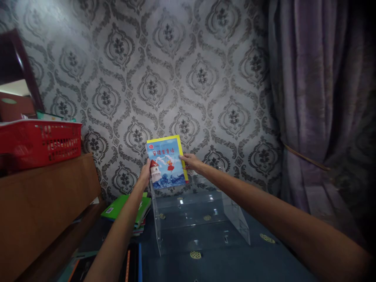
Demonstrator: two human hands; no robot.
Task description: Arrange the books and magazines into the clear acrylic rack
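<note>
A blue-covered book (168,166) with red lettering, a small house and waves is held upright above the back of a clear plastic rack (188,229). Behind it, a yellow cover (181,147) shows along the top and right edges. My left hand (145,172) grips the left edge. On the right edge, my right hand (190,161) is closed, thumb to the front. The rack has stepped tiers and stands on a dark blue surface (211,262). Whether the book's bottom touches the rack, I cannot tell.
Left of the rack lies a stack of books with a green one (117,207) on top. Dark books (132,262) are nearer me. A red basket (58,137) sits on a wooden cabinet (47,203). A purple curtain (308,86) hangs at right, beside the patterned wall (176,78).
</note>
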